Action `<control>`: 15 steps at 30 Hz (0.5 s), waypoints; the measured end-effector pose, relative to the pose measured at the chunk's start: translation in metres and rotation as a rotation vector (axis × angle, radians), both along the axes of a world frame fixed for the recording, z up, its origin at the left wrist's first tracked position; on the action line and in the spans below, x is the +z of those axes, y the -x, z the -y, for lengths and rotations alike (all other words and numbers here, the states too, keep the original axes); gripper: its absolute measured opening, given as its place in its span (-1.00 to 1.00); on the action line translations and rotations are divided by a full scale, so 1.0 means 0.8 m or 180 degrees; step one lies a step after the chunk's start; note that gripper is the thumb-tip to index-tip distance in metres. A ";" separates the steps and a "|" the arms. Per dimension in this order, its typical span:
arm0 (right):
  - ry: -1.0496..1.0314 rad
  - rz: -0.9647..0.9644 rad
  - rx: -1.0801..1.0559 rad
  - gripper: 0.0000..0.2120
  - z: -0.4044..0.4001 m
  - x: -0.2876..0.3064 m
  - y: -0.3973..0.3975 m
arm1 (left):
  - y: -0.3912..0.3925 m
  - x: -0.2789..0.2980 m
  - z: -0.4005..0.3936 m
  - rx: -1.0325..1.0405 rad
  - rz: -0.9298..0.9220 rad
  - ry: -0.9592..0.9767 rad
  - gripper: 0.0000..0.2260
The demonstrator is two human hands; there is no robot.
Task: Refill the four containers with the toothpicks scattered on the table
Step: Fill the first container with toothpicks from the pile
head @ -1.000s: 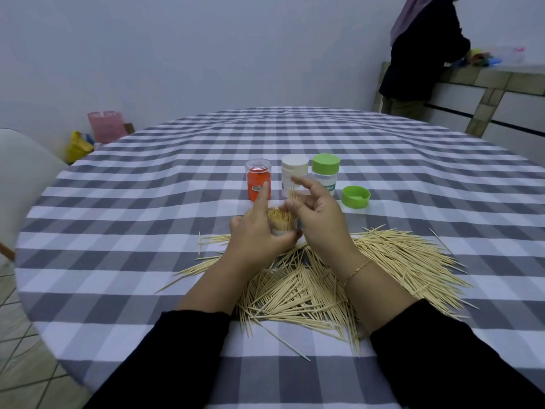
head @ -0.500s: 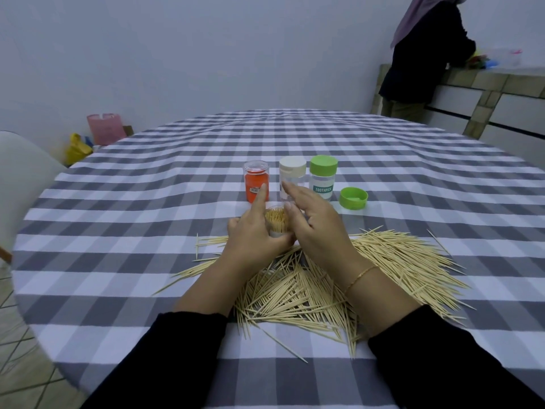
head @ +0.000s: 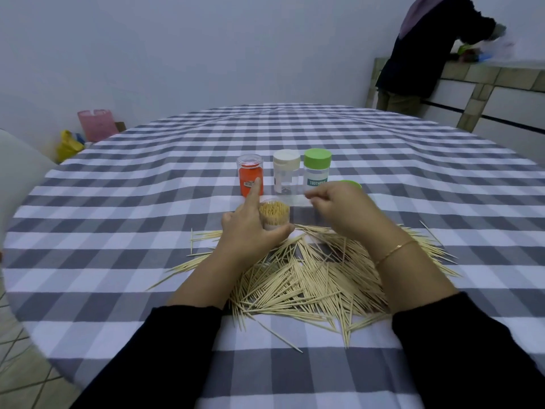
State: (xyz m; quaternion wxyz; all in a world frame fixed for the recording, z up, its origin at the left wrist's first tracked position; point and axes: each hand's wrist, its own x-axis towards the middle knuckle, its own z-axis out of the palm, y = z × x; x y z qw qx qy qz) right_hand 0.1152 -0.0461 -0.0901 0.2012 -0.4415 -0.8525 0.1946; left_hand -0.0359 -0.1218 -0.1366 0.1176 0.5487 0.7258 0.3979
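- Behind the right hand [head: 343, 212], a loose green lid [head: 351, 183] is mostly hidden; only its far rim peeks over the knuckles.
- That right hand hovers above the desk [head: 132, 231] with its fingers [head: 317, 196] curled in and tips pinched together; whether a toothpick sits in the pinch is too small to make out.
- Left hand [head: 250, 231] wraps around an open clear container [head: 275, 215], thumb across the near side and index finger pointing up, so the container's lower wall is covered.
- Container in that grip is packed with toothpicks standing on end, filled nearly to the mouth.
- Further back stand three closed containers in a row, near one another: an orange container [head: 250, 178] with a clear cap, a white-capped container [head: 286, 172] with a see-through body, and a green-capped container [head: 317, 169] whose label is cut off by the right hand.
- What is inside those three is hard to tell.
- Scattered toothpicks [head: 309, 278] lie in a wide heap on the checked cloth, between and under both forearms, just behind the held container.
- Far right, another person [head: 424, 51] is cut off at the frame's top.
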 end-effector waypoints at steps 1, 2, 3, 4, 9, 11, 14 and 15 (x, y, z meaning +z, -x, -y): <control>0.0013 0.0545 -0.0161 -0.75 -0.008 0.002 -0.010 | -0.001 0.002 0.001 -0.0005 0.0019 0.0043 -0.11; 0.0053 0.1020 -0.0274 -0.76 -0.016 0.002 -0.019 | -0.002 0.005 0.003 -0.0005 0.0026 0.0092 -0.12; 0.0143 0.1374 -0.0328 -0.80 -0.021 0.000 -0.028 | -0.002 0.006 0.004 -0.0005 0.0022 0.0131 -0.12; 0.0232 0.1622 -0.0321 -0.84 -0.023 0.000 -0.035 | -0.003 0.007 0.005 -0.0009 0.0011 0.0157 -0.12; 0.0622 0.2094 -0.0144 -0.72 -0.016 0.005 -0.041 | -0.003 0.008 0.006 -0.0002 0.0036 0.0193 -0.12; 0.0645 0.2146 -0.0190 -0.63 -0.020 -0.002 -0.037 | -0.003 0.008 0.006 0.0005 0.0059 0.0203 -0.12; 0.0499 0.2082 -0.0244 -0.69 -0.026 -0.012 -0.035 | -0.005 0.009 0.007 -0.0001 0.0092 0.0233 -0.13; 0.0444 0.2066 -0.0250 -0.71 -0.027 -0.014 -0.034 | -0.006 0.010 0.008 -0.0006 0.0092 0.0239 -0.13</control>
